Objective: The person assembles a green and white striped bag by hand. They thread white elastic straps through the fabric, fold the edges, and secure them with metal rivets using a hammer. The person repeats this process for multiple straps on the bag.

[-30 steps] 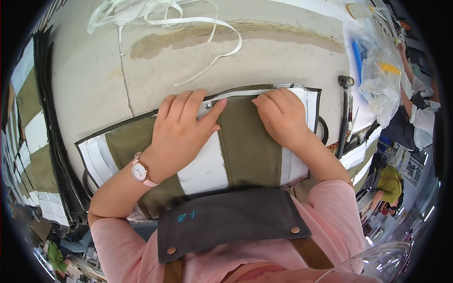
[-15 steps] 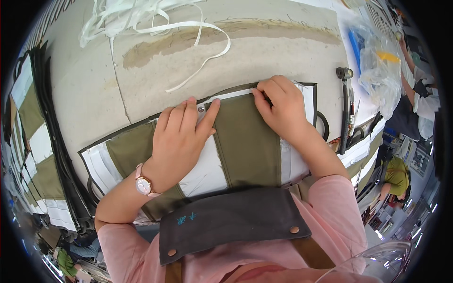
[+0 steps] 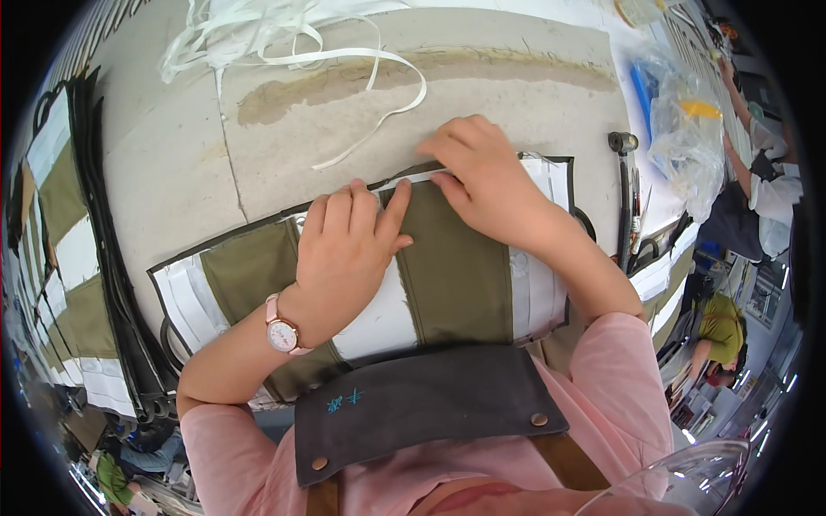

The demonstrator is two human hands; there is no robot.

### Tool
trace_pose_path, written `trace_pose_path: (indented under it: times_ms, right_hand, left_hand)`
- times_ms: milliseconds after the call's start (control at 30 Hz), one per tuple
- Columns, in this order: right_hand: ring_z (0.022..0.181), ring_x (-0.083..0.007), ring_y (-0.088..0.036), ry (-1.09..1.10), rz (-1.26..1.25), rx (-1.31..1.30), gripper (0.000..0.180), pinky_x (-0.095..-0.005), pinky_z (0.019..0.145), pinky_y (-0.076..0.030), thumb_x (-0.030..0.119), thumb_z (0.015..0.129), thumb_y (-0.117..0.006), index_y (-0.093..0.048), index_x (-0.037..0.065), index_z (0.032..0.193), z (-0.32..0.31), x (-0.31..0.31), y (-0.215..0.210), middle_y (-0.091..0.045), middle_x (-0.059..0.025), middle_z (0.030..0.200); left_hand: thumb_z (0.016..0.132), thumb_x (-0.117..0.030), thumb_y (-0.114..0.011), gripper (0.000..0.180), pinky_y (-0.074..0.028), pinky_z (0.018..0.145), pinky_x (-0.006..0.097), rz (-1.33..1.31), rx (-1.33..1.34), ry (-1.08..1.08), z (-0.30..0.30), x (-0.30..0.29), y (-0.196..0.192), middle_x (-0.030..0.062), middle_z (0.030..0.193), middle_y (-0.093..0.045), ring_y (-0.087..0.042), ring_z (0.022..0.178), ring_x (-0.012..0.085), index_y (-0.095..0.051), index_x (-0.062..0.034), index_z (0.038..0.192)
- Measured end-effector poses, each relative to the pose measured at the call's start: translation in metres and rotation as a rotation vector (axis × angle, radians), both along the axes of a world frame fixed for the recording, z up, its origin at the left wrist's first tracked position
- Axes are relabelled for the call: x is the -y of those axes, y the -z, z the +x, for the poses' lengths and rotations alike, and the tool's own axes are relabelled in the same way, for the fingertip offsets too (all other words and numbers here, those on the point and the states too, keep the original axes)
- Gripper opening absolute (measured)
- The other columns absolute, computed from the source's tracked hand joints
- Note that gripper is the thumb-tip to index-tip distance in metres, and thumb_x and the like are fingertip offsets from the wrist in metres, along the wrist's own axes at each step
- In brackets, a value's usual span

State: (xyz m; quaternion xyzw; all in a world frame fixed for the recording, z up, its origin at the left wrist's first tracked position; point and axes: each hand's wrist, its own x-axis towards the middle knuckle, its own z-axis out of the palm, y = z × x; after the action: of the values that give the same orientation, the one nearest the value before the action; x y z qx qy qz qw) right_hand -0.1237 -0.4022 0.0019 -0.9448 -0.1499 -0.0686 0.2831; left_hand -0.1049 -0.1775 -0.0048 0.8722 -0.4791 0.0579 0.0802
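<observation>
A fabric panel with olive and white stripes and a dark border lies on the worktable in front of me. A narrow white tape runs along its far edge. My left hand, with a pink-strapped watch on the wrist, rests palm down on the panel. Its fingers are stretched out, the index fingertip pressing the tape at the far edge. My right hand is at the same edge just to the right, thumb on the near side and bent fingers beyond the border. The fingers are slightly blurred.
White tape lies in a loose tangle farther back. A stack of striped, dark-edged panels stands at the left. To the right are a black-handled hammer, a clear plastic bag and more striped fabric. Other people work at the far right.
My right hand has moved left along the far edge toward my left hand, its fingers now reaching past the border. My left hand and the panel have shifted slightly right.
</observation>
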Motion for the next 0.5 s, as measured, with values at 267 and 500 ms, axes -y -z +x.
trace_pose_path:
  times_ms: [267, 500]
  right_hand:
    - [0.091, -0.0323, -0.052, -0.078, 0.125, -0.091, 0.023, -0.0410, 0.081, -0.045, -0.009, 0.078, -0.062, -0.061, 0.004, 0.097, 0.002, 0.002, 0.009, -0.054, -0.0112, 0.094]
    - [0.092, -0.0330, -0.052, -0.070, 0.210, -0.030, 0.021, -0.0429, 0.085, -0.044, -0.006, 0.077, -0.064, -0.062, 0.004, 0.095, 0.002, -0.009, 0.011, -0.056, -0.0104, 0.096]
  left_hand:
    - [0.079, -0.038, -0.076, 0.064, -0.046, 0.088, 0.041, -0.094, -0.030, 0.011, 0.003, -0.008, 0.005, 0.0143, 0.122, -0.055, -0.054, 0.104, 0.0291, -0.061, -0.0172, 0.138]
    - [0.076, -0.028, -0.080, 0.062, -0.046, 0.086, 0.040, -0.151, -0.149, 0.036, 0.007, -0.005, 0.006, 0.0108, 0.113, -0.050, -0.053, 0.100, 0.0286, -0.064, -0.0136, 0.134]
